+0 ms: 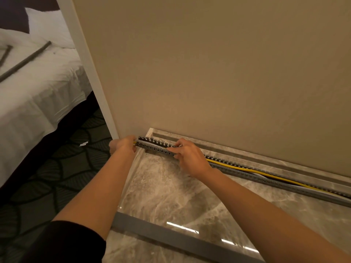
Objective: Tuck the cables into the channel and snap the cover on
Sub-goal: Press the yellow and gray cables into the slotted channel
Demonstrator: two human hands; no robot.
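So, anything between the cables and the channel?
Nothing visible. The yellow cable already lies inside the channel along the wall; the left hand grips the channel's left end, the right hand holds it just beside. Their fingers hide that stretch.

Grey slotted channel at the grip of left hand and right hand, yellow cable right of it, beige-brown veined marble floor below, dark green scale-patterned carpet left, plain beige wall above

A plain beige wall meets a glossy marble floor, which catches streaks of light. Left of a white corner trim, a white-sheeted bed stands on dark patterned carpet.
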